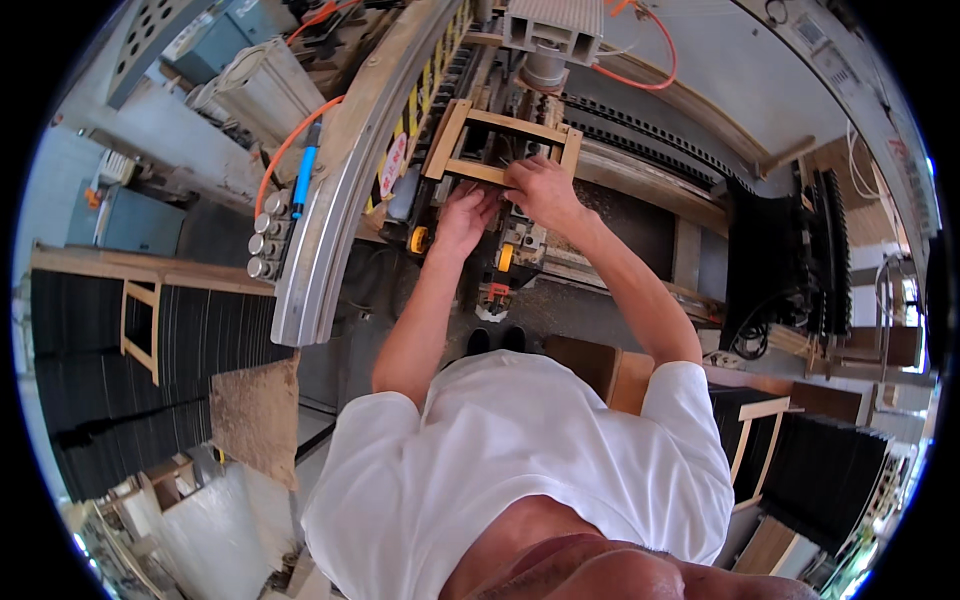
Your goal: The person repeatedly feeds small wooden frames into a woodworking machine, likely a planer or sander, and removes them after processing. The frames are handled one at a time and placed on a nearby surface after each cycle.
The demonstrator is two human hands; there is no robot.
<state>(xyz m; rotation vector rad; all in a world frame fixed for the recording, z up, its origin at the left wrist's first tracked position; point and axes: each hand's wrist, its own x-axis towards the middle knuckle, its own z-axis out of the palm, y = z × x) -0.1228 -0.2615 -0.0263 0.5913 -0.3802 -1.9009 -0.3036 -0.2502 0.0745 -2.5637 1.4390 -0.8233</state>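
A rectangular frame of light wooden bars (447, 138) lies on the machine in front of me, its middle open to the dark parts beneath. My left hand (467, 216) is just below the frame's near bar, fingers curled and close to my other hand. Over the right end of that bar, my right hand (546, 191) bends its fingers down against or beside the wood. Whatever the fingertips pinch is hidden between the two hands. Under my wrists run the machine's rails, with a yellow roller (505, 257) on one and another yellow roller (418, 240) to its left.
A grey metal beam (335, 215) with a blue pen-like object (304, 182) runs along the left. Above the frame hangs a machine head (545, 68). Stacks of dark panels (215, 335) stand at left, more dark panels (825, 465) at right. A black cable chain (835, 250) borders the right.
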